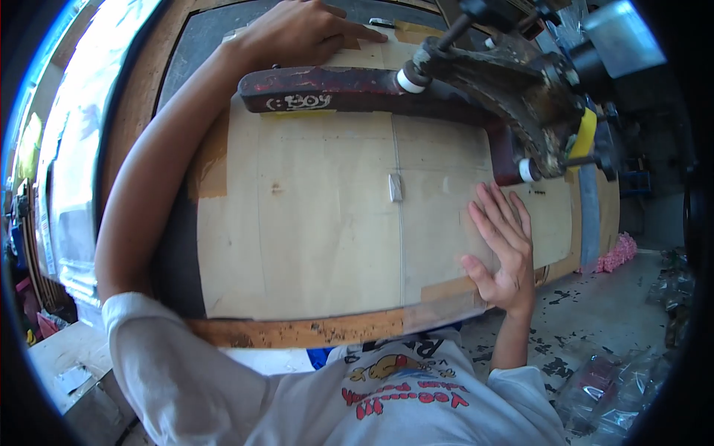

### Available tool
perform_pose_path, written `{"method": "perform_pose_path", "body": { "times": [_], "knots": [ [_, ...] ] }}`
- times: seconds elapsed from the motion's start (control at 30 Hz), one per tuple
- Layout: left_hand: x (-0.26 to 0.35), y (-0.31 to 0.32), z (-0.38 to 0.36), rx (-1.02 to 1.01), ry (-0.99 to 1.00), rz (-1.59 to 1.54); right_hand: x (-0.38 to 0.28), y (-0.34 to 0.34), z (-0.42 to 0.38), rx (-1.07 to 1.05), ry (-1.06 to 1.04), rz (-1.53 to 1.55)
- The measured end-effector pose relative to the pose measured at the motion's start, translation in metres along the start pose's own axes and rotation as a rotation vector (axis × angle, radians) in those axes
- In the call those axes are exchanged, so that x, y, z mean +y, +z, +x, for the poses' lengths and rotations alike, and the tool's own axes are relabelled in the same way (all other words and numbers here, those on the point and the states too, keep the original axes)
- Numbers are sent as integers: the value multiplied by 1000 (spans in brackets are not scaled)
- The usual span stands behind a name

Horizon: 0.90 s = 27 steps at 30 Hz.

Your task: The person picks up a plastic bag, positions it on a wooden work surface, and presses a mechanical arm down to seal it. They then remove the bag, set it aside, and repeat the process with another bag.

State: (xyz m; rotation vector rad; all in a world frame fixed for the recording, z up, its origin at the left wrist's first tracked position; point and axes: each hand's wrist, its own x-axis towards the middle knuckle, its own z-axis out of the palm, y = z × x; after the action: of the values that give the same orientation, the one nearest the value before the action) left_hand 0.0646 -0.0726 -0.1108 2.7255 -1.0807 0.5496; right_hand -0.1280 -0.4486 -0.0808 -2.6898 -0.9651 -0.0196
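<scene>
A cream-coloured flat board [327,223] lies in front of me, with a thin line down its middle and a small pale rectangular piece [395,187] on that line. A clear plastic sheet [439,230] covers its right part and overhangs the front edge. My right hand [507,249] rests on the sheet near its right side, fingers stretched and thumb apart. Across the far edge of the board reaches my left hand [309,33], index finger extended to the right, the other fingers bent and partly hidden. I see nothing held in it.
A dark red metal arm [327,93] with white lettering spans the board, joined to a worn metal bracket [513,89] with white rollers. A wooden strip [312,327] edges the front. Clear plastic bags [610,386] and a pink bundle [617,253] lie at right.
</scene>
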Motion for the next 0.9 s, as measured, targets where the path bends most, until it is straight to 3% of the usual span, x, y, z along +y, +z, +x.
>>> {"method": "perform_pose_path", "body": {
  "times": [0.2, 0.23, 0.27, 0.33, 0.4, 0.47, 0.53, 0.6, 0.63, 0.67, 0.73, 0.8, 0.87, 0.9],
  "knots": [
    [-19, 3, -2, 128, 128, -153, -3, 6, -12, 138, 6, 33],
    [-12, -8, -5, -44, -130, -206, -2, 8, -17, 164, 15, 45],
    [-17, -15, -5, -40, -65, -245, -1, 9, -22, 192, 19, 55],
    [-24, -41, -13, -178, -257, -229, -7, 12, -35, 248, 42, 73],
    [-47, -71, -36, -265, -260, -121, -11, 16, -47, 276, 56, 72],
    [12, -141, -50, -501, -664, -32, -17, 22, -65, 312, 77, 52],
    [84, -182, -77, -408, -779, -108, -19, 29, -85, 342, 71, 15],
    [141, -196, -115, -266, -818, -565, -21, 38, -99, 362, 77, 54],
    [178, -188, -131, -242, -786, -530, -24, 42, -105, 369, 81, 46],
    [204, -174, -150, -176, -452, -501, -26, 45, -107, 381, 83, 35],
    [278, -158, -152, -232, -560, -703, -28, 48, -109, 384, 93, 45],
    [316, -115, -159, -1, -468, -796, -26, 50, -109, 392, 84, 42],
    [356, -86, -152, 220, -567, -879, -23, 51, -110, 398, 59, 29],
    [372, -76, -150, 231, -636, -897, -24, 50, -109, 402, 56, 36]
  ]
}}
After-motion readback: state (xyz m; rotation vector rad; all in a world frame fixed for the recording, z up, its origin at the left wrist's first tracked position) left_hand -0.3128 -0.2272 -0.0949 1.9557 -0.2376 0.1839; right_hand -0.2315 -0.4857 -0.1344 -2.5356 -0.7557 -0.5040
